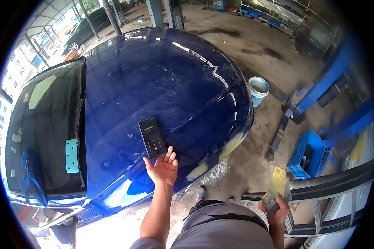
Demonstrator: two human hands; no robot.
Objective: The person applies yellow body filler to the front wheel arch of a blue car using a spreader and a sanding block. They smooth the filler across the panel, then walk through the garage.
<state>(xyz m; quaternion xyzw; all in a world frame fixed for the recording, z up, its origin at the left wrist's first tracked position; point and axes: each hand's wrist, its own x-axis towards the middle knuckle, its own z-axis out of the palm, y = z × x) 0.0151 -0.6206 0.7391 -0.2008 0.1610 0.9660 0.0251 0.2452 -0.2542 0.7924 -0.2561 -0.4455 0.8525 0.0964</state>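
Note:
Palm up over the dark blue car hood (pixel 124 91), my left hand (pixel 164 166) cradles the lower end of a black mobile phone (pixel 152 137). The thumb is at the phone's lower left corner and the curled fingers at its lower right. Its lit screen faces up and shows a red round button. Down at my right side, beside my hip, my right hand (pixel 277 207) grips a thin, stained yellow-and-grey sheet (pixel 277 181). I cannot make out exactly what kind of sheet it is. Pale yellow patches (pixel 232 143) mark the car's front edge.
A white bucket (pixel 258 93) stands beside the car's nose. To the right are a blue crate (pixel 307 153), a blue lift post (pixel 324 91) and a ladder (pixel 316 216). A blue cloth (pixel 32 174) and a turquoise sheet with holes (pixel 72 156) lie on the windshield.

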